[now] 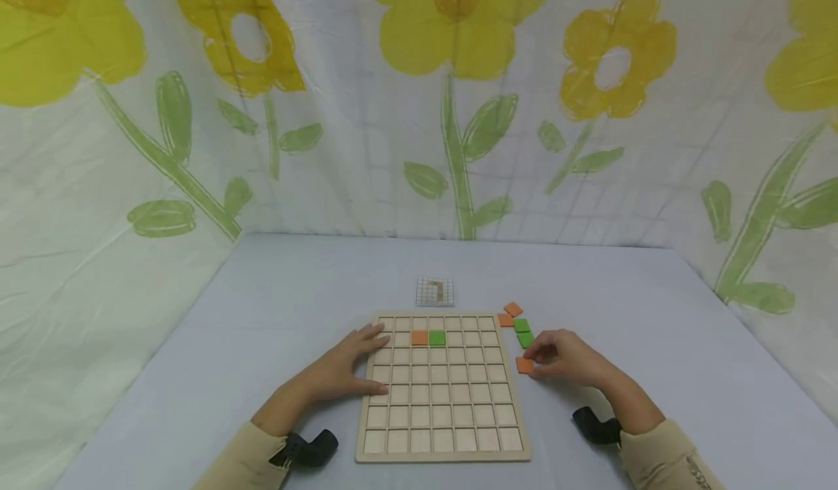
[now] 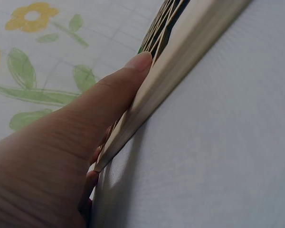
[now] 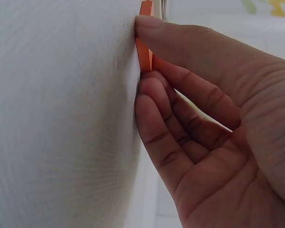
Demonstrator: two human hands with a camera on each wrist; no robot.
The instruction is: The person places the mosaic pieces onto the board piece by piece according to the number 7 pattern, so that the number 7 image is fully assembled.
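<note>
A wooden grid board (image 1: 441,462) lies flat on the table, with one orange tile (image 1: 419,338) and one green tile (image 1: 437,338) side by side in its second row from the far edge. My left hand (image 1: 343,363) rests along the board's left rim, thumb and fingers spread straight. In the left wrist view, the thumb (image 2: 104,90) lies over the rim. Right of the board, my right hand (image 1: 569,359) pinches a loose orange tile (image 1: 524,365) at the tabletop. Its thumb presses one face of that tile (image 3: 145,54) in the right wrist view; other fingers curl below.
Beyond the board's far edge lies a small card (image 1: 435,292) printed with a grid and coloured squares. Loose orange tiles (image 1: 513,308) and green tiles (image 1: 521,325) lie by the board's far right corner. A curtain (image 1: 366,148) with painted flowers hangs behind the table (image 1: 294,279).
</note>
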